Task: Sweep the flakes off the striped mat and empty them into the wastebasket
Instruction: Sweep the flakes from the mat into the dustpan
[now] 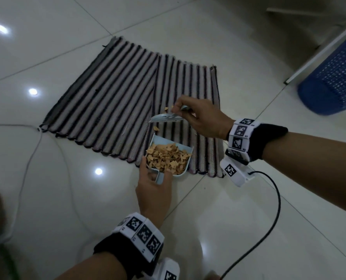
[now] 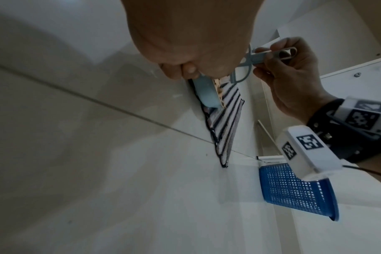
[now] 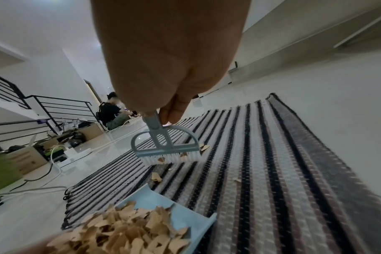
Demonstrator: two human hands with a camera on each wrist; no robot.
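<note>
- Right hand [image 1: 203, 120]: I see my fingers pinched round the handle of the pale blue brush [image 1: 166, 118], right of centre in the head view; the right wrist view shows the thumb and fingers closed on that handle.
- Brush: its white bristles point down over the striped mat [image 1: 115, 91]; whether the tips touch the mat I cannot tell. A few flakes cling to the bristles.
- Left hand [image 1: 155, 196]: I have it curled round the short handle of the pale blue dustpan [image 1: 162, 141], lower centre of the head view.
- Dustpan: its open mouth faces the brush and its front lies over the near edge of the mat; the handle end reaches past the edge over the floor tiles [image 1: 57, 199].
- Flakes [image 1: 168, 159]: a tan heap fills the dustpan; a few loose ones lie on the mat between the pan and the brush.
- Striped mat: flat on the tiles, centre of the head view, dark and pale stripes.
- Wastebasket [image 1: 335, 77]: blue mesh, at the right edge of the head view, well apart from the mat.
- Black cable [image 1: 277, 201]: runs from my right wrist unit to the lower edge of the frame.
</note>
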